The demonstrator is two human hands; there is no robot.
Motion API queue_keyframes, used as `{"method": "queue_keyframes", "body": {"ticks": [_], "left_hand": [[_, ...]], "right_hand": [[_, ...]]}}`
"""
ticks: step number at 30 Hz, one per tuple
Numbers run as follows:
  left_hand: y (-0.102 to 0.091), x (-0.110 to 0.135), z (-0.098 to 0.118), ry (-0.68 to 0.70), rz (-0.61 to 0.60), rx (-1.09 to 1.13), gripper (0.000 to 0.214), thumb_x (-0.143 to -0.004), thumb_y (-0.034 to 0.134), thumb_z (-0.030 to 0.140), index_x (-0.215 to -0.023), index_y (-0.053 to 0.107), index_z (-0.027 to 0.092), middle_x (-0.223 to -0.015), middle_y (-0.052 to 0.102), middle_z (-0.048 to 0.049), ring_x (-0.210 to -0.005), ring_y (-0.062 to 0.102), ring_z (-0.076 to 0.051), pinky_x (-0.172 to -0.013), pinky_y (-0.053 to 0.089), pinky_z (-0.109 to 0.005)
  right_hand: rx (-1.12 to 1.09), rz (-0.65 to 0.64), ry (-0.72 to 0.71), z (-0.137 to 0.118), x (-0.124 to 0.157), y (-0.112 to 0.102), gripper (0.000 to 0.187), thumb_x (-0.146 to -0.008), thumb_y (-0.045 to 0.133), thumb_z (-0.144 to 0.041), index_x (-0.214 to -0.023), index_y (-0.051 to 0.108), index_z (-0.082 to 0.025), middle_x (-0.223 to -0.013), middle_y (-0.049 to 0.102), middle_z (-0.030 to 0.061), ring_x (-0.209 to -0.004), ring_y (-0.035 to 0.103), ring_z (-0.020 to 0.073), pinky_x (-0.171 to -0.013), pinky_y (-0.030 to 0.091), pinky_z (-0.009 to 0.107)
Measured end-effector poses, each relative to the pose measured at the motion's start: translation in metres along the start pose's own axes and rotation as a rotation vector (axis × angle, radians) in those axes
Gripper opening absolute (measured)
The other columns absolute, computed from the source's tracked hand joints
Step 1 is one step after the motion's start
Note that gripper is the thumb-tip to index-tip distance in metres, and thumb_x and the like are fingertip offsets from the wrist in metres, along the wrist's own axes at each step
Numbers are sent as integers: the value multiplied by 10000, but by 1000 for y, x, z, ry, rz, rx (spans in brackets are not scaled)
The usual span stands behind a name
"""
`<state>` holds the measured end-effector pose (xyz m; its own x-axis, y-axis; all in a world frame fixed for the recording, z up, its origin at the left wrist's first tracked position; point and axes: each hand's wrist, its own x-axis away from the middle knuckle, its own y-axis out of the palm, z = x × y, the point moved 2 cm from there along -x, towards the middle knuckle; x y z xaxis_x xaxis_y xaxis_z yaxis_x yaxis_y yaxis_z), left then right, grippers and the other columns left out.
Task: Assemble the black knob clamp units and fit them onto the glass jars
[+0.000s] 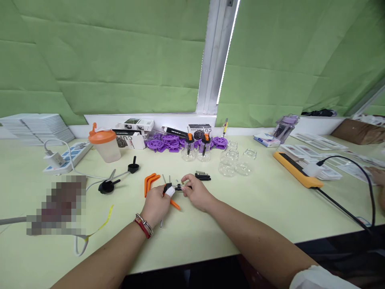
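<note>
My left hand point(155, 206) is wrapped round a black bottle-top part with an orange lever point(175, 205) and a bit of white on it. Beside it, my right hand point(195, 192) has thumb and fingertips pinched at the end of a thin black and metal rod point(178, 187) that reaches out of that part. Whether the right fingers hold a smaller piece cannot be made out. Two loose orange levers point(149, 184) lie just left of my hands. Black rods with springs point(202, 175) lie beyond my right hand. Black funnel-shaped pieces point(108, 186) rest further left.
At the back stand two glass bottles with black and orange tops point(189, 150), purple parts point(170, 142) and several bare glass bottles point(227, 166). An orange-lidded jug point(105, 146) and cabled power strip point(75, 154) are left; a yellow power strip point(296, 170) is right. Another person's hand point(377, 176) shows far right.
</note>
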<state>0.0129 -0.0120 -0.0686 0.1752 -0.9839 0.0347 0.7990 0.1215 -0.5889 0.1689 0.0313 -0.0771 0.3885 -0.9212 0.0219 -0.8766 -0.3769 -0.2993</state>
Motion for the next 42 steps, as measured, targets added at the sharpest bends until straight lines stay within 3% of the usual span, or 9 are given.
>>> {"method": "queue_keyframes", "body": {"ticks": [6,12,17,27,32,38,42], "left_hand": [[-8,0,3,-17,33,-2,356,-704,564,469,-799,641,135,-571,498,-10,-522,423,-149,-487,315,-291],[-13,0,5,20,-33,-244,322,-679,588,496,-639,543,179,-602,532,-35,-554,476,-174,-513,330,-303],[-24,-1,9,5,-51,-463,360,-716,516,542,-592,492,205,-576,531,-50,-551,493,-205,-499,295,-316],[-36,-4,9,-21,-86,-542,345,-713,491,518,-555,479,211,-607,568,-76,-546,524,-215,-467,270,-317],[-38,-2,13,-21,-106,-574,330,-725,476,501,-562,469,214,-607,582,-68,-560,539,-219,-466,289,-317],[-39,1,17,-29,-125,-589,321,-734,469,498,-586,461,213,-646,599,-60,-591,560,-219,-482,333,-320],[-41,-1,15,-15,-133,-596,324,-733,472,497,-580,456,212,-651,598,-62,-600,568,-222,-482,326,-321]], "right_hand": [[2,-26,-21,5,5,-8,185,-806,534,-253,-984,504,-209,-670,567,-31,-583,502,118,-565,365,239],[242,-99,-48,3,12,-32,86,-785,574,-251,-796,614,-176,-707,651,29,-666,562,152,-631,390,277],[482,-13,-68,-3,13,-46,76,-749,631,-269,-755,656,-197,-790,654,43,-707,552,168,-616,366,280],[654,22,-116,-7,11,-54,103,-748,642,-245,-665,680,-198,-800,659,54,-712,553,179,-621,354,295],[680,23,-112,-7,10,-56,104,-770,635,-276,-748,705,-203,-877,653,46,-780,572,177,-674,396,286],[806,168,-201,-22,-5,-63,213,-856,509,-174,-874,721,-185,-971,643,69,-973,537,187,-838,399,275],[1106,51,-143,-30,-29,-52,199,-830,538,-169,-849,736,-175,-1010,628,99,-1002,524,228,-851,395,295]]}}
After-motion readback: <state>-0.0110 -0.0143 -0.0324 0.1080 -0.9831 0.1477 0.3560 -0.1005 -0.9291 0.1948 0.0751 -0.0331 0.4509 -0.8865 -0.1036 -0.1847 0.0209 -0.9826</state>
